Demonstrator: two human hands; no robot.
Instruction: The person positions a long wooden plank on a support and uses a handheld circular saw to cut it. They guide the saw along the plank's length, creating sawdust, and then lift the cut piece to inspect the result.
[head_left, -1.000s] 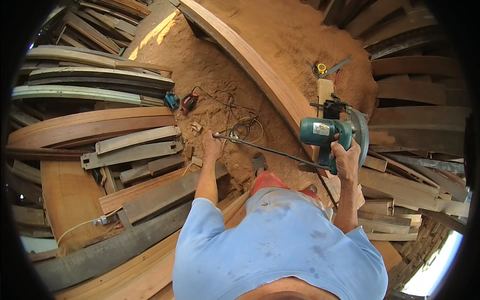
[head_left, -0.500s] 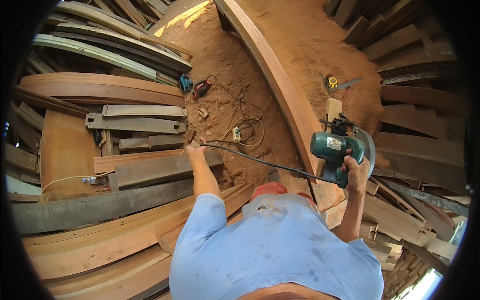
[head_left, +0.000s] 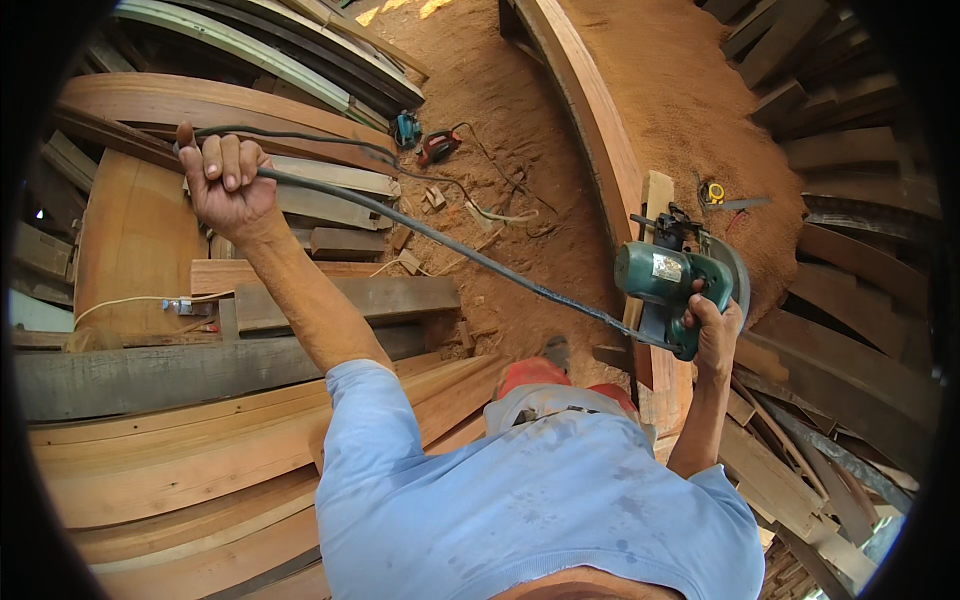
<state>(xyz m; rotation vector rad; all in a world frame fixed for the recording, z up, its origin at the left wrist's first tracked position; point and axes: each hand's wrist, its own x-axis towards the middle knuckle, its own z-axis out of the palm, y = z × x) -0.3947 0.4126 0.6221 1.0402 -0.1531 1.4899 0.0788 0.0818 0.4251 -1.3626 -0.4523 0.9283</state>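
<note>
My left hand [head_left: 228, 185] is raised at the upper left, fingers curled round a black power cable [head_left: 430, 230], which runs down to the saw. My right hand [head_left: 712, 322] grips the rear handle of a green circular saw [head_left: 650, 268], its fingers closed on it. The saw sits over the end of a pale wooden piece [head_left: 657, 196], beside a long reddish timber beam [head_left: 575, 75] running up and away from me. The underside of the saw's base is hidden.
Stacked boards [head_left: 150, 455] line the left and darker timbers [head_left: 865, 310] the right. On sawdust-covered ground [head_left: 510, 280] lie a red-black tool [head_left: 438, 147], a teal tool [head_left: 406, 130], tangled cords, wood offcuts, a yellow tape measure [head_left: 714, 193] and a metal blade-like strip [head_left: 745, 203].
My left hand has moved up and leftward, lifting the cable into a longer line. My right hand stays on the saw. The camera view has shifted.
</note>
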